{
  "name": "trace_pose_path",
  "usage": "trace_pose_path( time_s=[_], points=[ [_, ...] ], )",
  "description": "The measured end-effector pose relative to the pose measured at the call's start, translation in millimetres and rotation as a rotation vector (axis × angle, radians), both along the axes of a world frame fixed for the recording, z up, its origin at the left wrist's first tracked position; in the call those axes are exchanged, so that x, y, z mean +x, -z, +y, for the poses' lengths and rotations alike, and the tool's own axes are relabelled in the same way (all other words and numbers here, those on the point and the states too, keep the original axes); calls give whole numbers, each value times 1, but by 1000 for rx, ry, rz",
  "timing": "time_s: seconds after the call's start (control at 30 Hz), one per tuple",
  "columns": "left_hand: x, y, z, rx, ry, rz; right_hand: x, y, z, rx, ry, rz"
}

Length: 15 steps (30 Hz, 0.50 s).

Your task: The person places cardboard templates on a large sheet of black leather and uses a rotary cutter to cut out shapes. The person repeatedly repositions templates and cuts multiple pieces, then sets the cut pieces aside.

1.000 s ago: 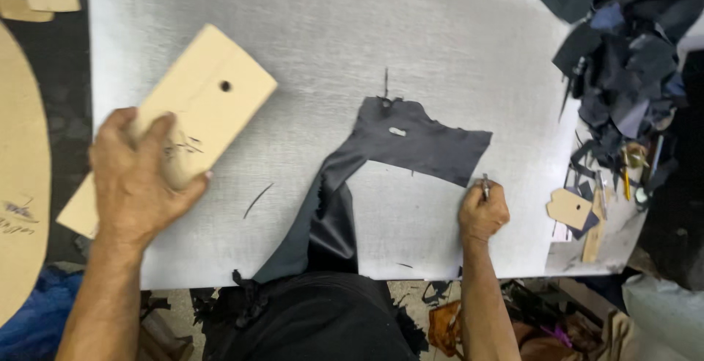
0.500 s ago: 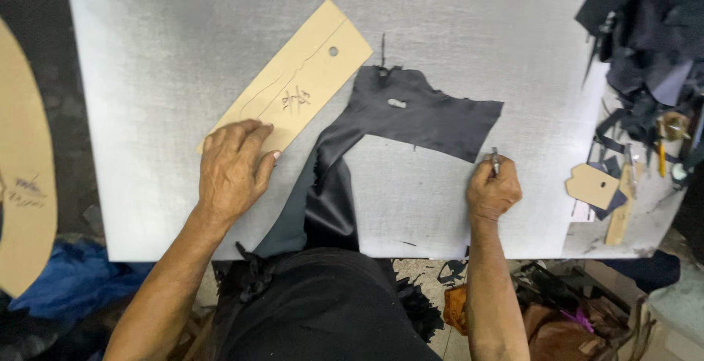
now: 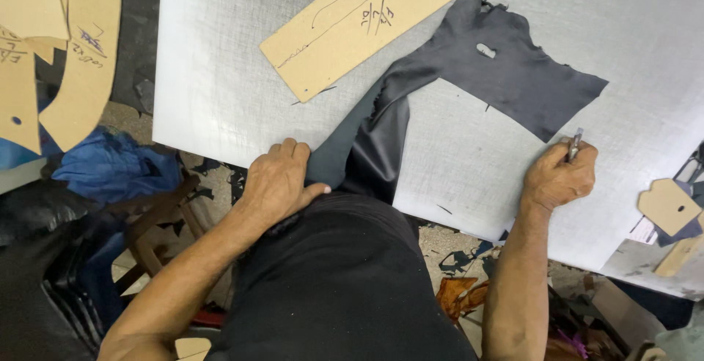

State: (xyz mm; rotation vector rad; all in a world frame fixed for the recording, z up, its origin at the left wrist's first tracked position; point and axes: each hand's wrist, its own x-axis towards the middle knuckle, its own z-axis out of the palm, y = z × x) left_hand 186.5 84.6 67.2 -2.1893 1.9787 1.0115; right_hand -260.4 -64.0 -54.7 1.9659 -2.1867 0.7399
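Leather piece (image 3: 506, 75): dark, ragged-edged, spread on the white cutting board (image 3: 220, 75), its lower strip hanging over the near edge at 6 o'clock.
Left hand (image 3: 279, 181): at 7 o'clock, fingers curled over the board's near edge, thumb touching the hanging strip.
Right hand (image 3: 561, 178): at 4 o'clock, resting on the board, closed around a thin metal knife (image 3: 576, 143).
Cardboard pattern (image 3: 367, 20): long, tan, at 12 o'clock, lying just beside the leather.
Other patterns (image 3: 81, 46): at 10 o'clock, off the board.
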Motion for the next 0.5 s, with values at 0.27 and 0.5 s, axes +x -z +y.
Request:
trace_pose_path(
  time_s=[0.27, 0.5],
  points=[
    [-17, 27, 36, -375, -243, 3, 9, -13, 0, -26, -54, -83],
    [-47, 29, 35, -308, -494, 317, 20, -32, 2, -15, -57, -105]
  ],
)
